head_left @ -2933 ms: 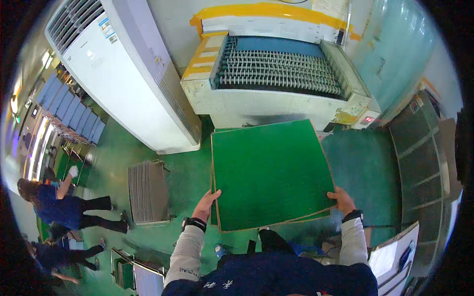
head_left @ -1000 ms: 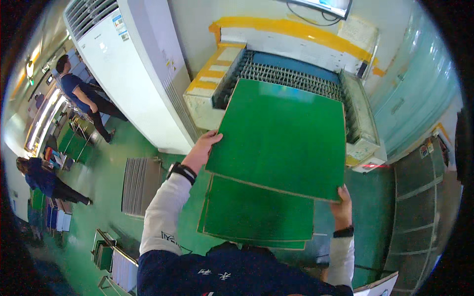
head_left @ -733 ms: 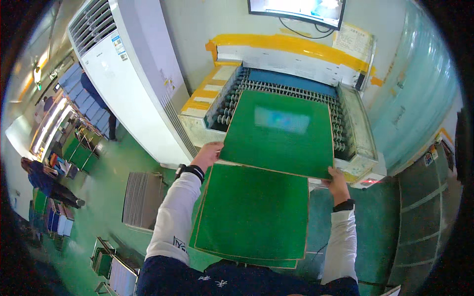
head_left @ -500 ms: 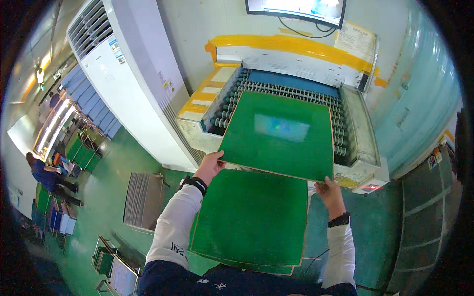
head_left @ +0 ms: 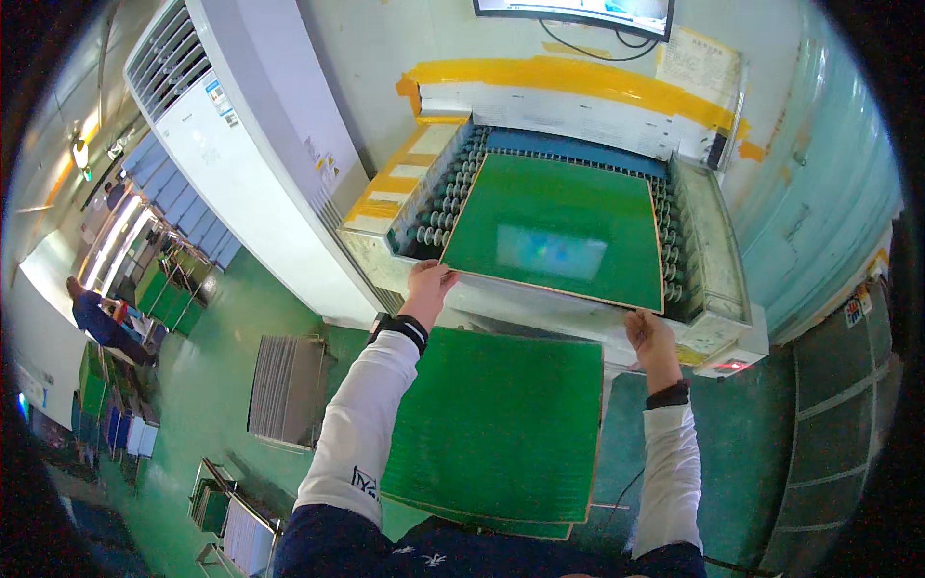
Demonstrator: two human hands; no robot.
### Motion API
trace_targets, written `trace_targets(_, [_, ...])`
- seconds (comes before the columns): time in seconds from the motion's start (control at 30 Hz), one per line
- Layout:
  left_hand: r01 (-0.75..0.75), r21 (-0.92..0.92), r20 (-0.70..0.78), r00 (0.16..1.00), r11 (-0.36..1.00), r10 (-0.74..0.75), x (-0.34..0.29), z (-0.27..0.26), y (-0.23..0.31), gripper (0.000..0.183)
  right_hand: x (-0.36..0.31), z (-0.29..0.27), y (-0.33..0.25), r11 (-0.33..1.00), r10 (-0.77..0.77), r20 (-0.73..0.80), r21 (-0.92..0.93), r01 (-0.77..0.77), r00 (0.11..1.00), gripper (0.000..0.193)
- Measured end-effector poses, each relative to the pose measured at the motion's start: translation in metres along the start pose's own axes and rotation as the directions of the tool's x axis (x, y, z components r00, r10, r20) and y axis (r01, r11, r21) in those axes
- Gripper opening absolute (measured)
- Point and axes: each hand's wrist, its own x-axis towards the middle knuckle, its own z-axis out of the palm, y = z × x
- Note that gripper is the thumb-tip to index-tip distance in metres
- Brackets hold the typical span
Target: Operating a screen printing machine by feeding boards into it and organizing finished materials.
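Green board [head_left: 559, 222] over conveyor rollers [head_left: 440, 217], rollers exposed along both side edges. Left hand [head_left: 429, 292]: fingers pinching near-left corner. Right hand [head_left: 652, 340]: fingers at near-right edge, grip unclear. Board stack [head_left: 496, 424] nearer body.

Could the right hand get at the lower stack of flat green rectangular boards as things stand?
Probably yes: the right hand is at the near right corner of the upper flat green rectangular board, and nothing visible blocks that hand's way down to the lower stack.
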Motion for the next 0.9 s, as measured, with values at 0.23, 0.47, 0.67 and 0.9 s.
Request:
trace_targets(0.23, [0.053, -0.028, -0.096, 0.994, 0.998, -0.055, 0.001, -0.006, 0.009, 0.021, -0.031, 0.027, -0.002, 0.977, -0.038, -0.066, -0.214, 0.023, 0.997, 0.018])
trace_targets(0.47, [-0.014, 0.313, -0.157, 0.985, 0.950, 0.066, 0.014, -0.005, 0.006, 0.030, -0.033, 0.015, 0.008, 0.963, -0.072, -0.118, -0.267, 0.038, 0.990, 0.016])
trace_targets(0.67, [-0.071, 0.427, -0.088, 0.989, 0.901, 0.120, -0.038, -0.040, 0.053, 0.040, -0.080, 0.026, 0.035, 0.914, -0.059, -0.127, -0.405, 0.003, 0.990, 0.018])
trace_targets(0.9, [-0.018, 0.945, -0.073, 0.962, 0.326, 0.263, -0.198, -0.232, 0.027, 0.028, -0.171, -0.113, 0.113, 0.686, -0.085, -0.094, -0.728, -0.010, 0.992, 0.013])
